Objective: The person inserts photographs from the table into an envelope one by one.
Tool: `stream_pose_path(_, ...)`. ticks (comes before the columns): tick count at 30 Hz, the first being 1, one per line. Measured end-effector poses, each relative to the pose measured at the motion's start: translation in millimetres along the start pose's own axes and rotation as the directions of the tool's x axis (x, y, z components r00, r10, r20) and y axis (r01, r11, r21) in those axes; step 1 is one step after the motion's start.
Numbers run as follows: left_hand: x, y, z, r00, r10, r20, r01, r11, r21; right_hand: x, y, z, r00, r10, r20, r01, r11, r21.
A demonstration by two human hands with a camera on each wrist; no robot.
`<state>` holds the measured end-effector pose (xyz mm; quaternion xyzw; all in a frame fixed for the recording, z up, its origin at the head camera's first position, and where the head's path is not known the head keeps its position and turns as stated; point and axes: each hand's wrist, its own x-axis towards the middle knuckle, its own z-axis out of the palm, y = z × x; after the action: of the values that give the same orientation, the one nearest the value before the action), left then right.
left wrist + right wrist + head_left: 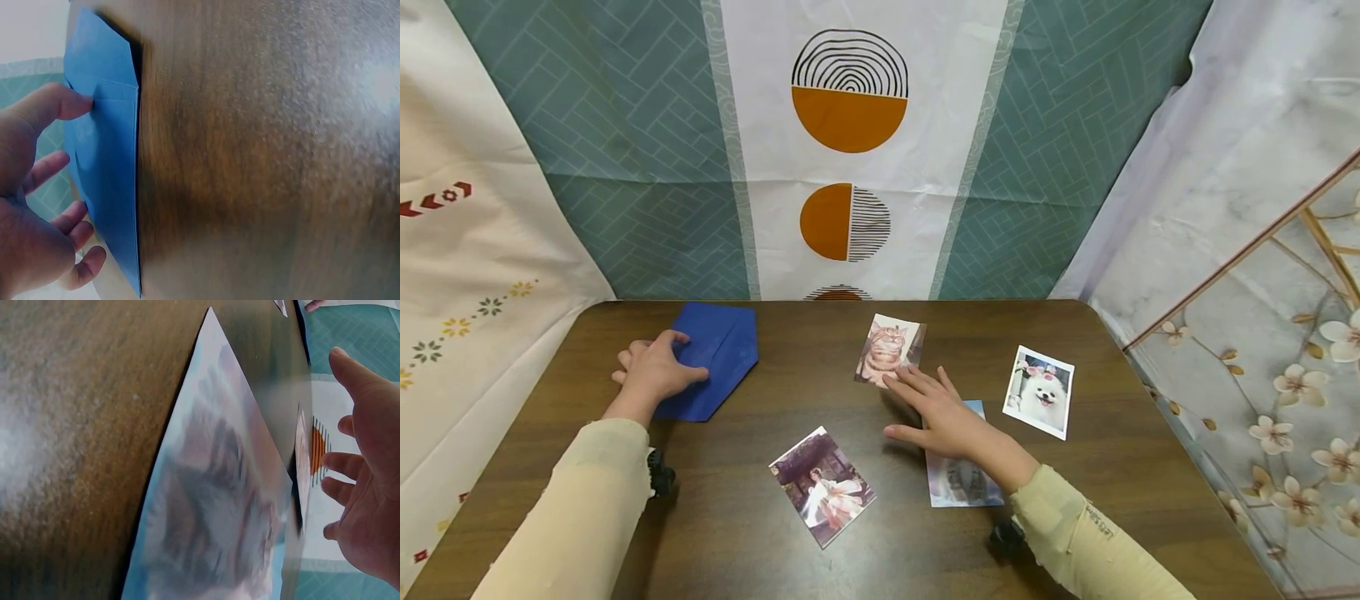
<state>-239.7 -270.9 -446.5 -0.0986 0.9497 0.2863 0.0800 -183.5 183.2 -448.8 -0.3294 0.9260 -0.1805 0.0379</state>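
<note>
Where the left hand is: left of the frame, grip released, thumb on the blue envelope.
Right hand: right of centre, grip released, fingers extended over the cat photo's lower edge; contact unclear.
Bluish photo: lower right, partly hidden by this hand.
Worktop: figure photo lower centre, dog photo right.

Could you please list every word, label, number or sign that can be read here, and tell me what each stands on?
"Let's": apparently the start of small lettering on the right sleeve; the rest is too small to read for certain.
Blue envelope: no lettering visible.
Cat photo, bluish photo, dog photo, photo of a figure in a dress: no readable text.
Patterned backdrop: no lettering visible.
</note>
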Motion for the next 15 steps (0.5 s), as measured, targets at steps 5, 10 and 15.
stream_pose_path(5, -1.2, 0.6, 0.6, 1.000, -0.012, -0.006, 0.012, 1.000, -0.018, 0.2, -1, 0, 1.000, 0.000, 0.007, -0.001, 1.000, 0.003)
stream_pose_path(10, -0.5, -0.3, 3.9, 0.999, -0.014, -0.031, 0.013, 0.999, -0.031, 0.7, -2, -1, 1.000, 0.003, 0.006, -0.003, 1.000, 0.001)
stream_pose_path(15, 0.3, -3.3, 11.8, 0.996, 0.017, -0.084, -0.021, 0.999, -0.049, 1.1, -3, -2, 1.000, 0.005, 0.009, -0.005, 1.000, -0.002)
